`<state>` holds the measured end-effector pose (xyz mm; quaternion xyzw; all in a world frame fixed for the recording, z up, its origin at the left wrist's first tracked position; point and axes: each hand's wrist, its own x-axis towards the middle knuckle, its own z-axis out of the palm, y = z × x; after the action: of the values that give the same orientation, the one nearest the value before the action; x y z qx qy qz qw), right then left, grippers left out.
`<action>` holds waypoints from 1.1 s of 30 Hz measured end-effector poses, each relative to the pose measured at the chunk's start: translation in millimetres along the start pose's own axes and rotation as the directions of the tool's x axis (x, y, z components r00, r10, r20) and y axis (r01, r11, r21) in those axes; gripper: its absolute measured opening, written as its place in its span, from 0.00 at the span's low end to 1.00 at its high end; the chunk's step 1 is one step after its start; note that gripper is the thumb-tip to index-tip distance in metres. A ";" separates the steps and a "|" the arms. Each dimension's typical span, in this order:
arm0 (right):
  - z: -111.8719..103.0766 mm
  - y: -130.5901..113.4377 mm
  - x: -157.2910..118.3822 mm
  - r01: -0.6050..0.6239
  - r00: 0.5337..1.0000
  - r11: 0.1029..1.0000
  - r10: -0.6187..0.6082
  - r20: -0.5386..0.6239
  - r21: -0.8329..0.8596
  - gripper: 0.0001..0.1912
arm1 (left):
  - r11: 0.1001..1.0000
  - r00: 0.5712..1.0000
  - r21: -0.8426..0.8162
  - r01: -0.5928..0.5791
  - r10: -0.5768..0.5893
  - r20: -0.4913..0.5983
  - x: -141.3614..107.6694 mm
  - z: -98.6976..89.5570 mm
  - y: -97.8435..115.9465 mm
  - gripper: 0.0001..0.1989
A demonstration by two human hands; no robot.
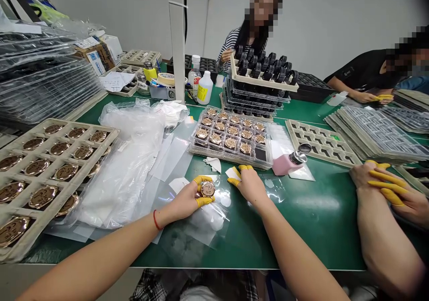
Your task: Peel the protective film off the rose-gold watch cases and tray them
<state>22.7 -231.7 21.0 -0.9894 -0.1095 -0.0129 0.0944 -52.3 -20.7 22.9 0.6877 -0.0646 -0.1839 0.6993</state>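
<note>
In the head view, the left hand [187, 199] held 1 round rose-gold watch case [208, 189] just above the green worktop [321, 211], its marked face upward. The left grip was clamped on the case's edges, with yellow covers on the fingers. A red band [156, 219] circled that wrist.

The right hand [250, 186], also in yellow finger covers, was near the case, and its grip was closed on 1 small white piece [232, 173]. Clear plastic film [201, 223] lay beneath the hands.

Beyond the hands stood a stack of clear trays [231, 159], its top one bearing 14 similar cases. A pink bottle [283, 165] with a metal top stood just beside its right end. A beige tray [112, 134] of more cases sat at the left, next to plastic bags [130, 158].

2 people were across the worktop, and a co-worker's hands [398, 189] rested at the right, near stacked trays [372, 135].
</note>
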 end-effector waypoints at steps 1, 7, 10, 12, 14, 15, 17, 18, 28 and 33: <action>0.5 0.2 0.4 -0.014 1.000 1.000 0.014 0.004 0.027 0.12 | 1.000 1.000 0.017 -0.010 0.010 0.002 -0.1 -0.1 -0.7 0.25; -7.1 -21.9 -14.3 0.225 0.974 0.843 -0.188 -0.124 0.489 0.08 | 0.999 1.000 0.022 -0.028 0.028 -0.001 -1.5 -1.7 0.4 0.25; -10.3 -40.1 -31.8 0.425 0.904 0.753 -0.384 -0.188 0.502 0.08 | 0.999 0.999 -0.003 -0.051 0.051 0.002 -1.7 -1.8 0.3 0.23; -7.7 -48.2 -40.4 0.505 0.862 0.768 -0.464 -0.202 0.394 0.08 | 0.998 0.998 0.011 -0.056 0.056 -0.006 -1.7 -2.4 0.8 0.22; -2.1 -52.1 -43.7 0.519 0.855 0.801 -0.476 -0.207 0.300 0.09 | 0.999 0.999 0.012 -0.052 0.052 -0.004 -1.5 -3.1 1.6 0.21; 1.0 -52.8 -43.4 0.510 0.859 0.817 -0.468 -0.209 0.270 0.09 | 0.999 0.999 -0.001 -0.048 0.048 0.004 -1.3 -3.3 2.1 0.21; 6.3 -52.6 -40.1 0.491 0.868 0.840 -0.450 -0.209 0.231 0.09 | 0.998 0.999 -0.047 -0.038 0.039 0.034 -0.7 -3.4 3.1 0.20; 8.1 -52.1 -37.6 0.483 0.873 0.848 -0.444 -0.205 0.219 0.09 | 0.997 0.998 -0.066 -0.037 0.040 0.048 -0.3 -3.2 3.5 0.20; -10.5 -43.3 -27.9 0.507 0.861 0.777 -0.469 -0.194 0.373 0.12 | 0.998 0.999 -0.061 -0.022 0.025 0.048 0.9 -2.2 2.0 0.22; -16.2 -49.4 -33.1 0.629 0.776 0.766 -0.608 -0.166 0.136 0.17 | 0.996 0.995 -0.087 -0.031 0.040 0.096 0.7 -0.5 4.1 0.19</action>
<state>-20.6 -194.5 44.5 -0.8825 -0.4248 -0.0887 0.1815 -50.8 -20.6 26.8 0.6459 -0.1031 -0.2075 0.7274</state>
